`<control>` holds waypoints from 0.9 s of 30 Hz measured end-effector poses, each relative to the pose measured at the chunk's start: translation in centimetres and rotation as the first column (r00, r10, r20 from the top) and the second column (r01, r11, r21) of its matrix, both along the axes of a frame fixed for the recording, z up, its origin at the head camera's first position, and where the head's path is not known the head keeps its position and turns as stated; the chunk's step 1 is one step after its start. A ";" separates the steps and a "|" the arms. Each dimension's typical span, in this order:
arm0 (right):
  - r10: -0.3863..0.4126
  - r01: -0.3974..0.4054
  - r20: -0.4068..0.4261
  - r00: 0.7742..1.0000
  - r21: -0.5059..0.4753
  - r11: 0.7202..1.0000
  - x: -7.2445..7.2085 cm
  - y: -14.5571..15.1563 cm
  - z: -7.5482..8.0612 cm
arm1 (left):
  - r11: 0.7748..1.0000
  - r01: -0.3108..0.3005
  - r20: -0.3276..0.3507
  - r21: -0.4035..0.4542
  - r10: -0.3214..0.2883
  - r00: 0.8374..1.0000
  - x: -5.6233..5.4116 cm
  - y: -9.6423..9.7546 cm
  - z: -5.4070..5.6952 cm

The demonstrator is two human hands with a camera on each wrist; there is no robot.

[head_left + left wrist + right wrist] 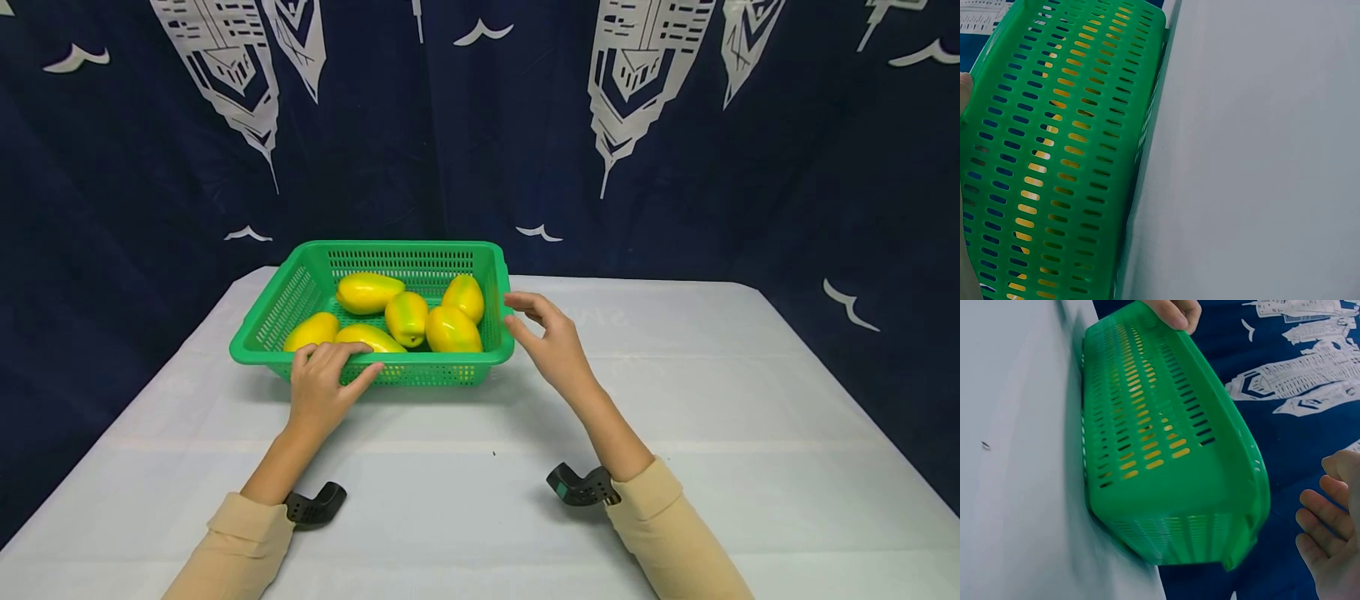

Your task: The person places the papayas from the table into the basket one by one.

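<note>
A green plastic basket point(420, 374) with slotted walls stands on the white table and holds several glossy yellow, mango-shaped fruits point(453, 331) with greenish patches. My left hand point(322, 387) grips the basket's front rim left of its middle, fingers hooked over the edge and thumb along the outside. In the left wrist view, the slotted front wall point(1054, 144) fills the left half, with yellow showing through. Just off the basket's right end is my right hand point(555, 346), its fingers loosely bent and holding nothing. The right wrist view shows a gap between that hand point(1335, 519) and the rim.
A white cloth covers the table point(712, 400), which extends well to the right of the basket. Behind it hangs a dark blue curtain point(465, 150) with white building prints. Black bands point(315, 506) sit on both wrists. A tiny dark speck point(493, 453) lies in front of the basket.
</note>
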State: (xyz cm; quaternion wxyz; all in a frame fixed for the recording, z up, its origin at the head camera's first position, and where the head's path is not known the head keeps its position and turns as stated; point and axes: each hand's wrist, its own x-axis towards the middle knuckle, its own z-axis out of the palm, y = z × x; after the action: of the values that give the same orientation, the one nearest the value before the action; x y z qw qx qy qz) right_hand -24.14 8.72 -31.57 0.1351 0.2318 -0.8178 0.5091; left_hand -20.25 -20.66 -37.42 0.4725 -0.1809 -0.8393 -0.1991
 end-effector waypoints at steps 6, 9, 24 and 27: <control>-0.037 0.037 -0.022 0.999 -0.011 0.999 0.1 0.8 0.7 | 1.000 0.010 -0.006 -0.004 -0.010 1.000 -0.1 -0.1 -0.1; -0.054 0.054 -0.036 0.998 -0.015 0.998 0.1 1.2 1.1 | 1.000 0.011 -0.003 -0.005 -0.011 1.000 0.0 -0.1 -0.1; -0.145 0.145 -0.122 0.982 -0.005 0.989 1.3 3.3 3.7 | 1.000 0.022 -0.009 0.013 -0.022 1.000 0.0 0.0 0.0; -0.158 0.161 -0.138 0.978 0.007 0.987 1.6 3.7 4.2 | 1.000 0.021 -0.010 0.015 -0.020 1.000 -0.1 0.0 -0.1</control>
State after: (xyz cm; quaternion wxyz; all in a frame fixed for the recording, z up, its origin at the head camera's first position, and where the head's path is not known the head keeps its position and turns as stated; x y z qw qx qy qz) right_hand -22.59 12.38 -27.41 0.2292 0.2012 -0.8272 0.4720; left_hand -20.31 -20.69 -37.51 0.4759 -0.1870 -0.8335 -0.2092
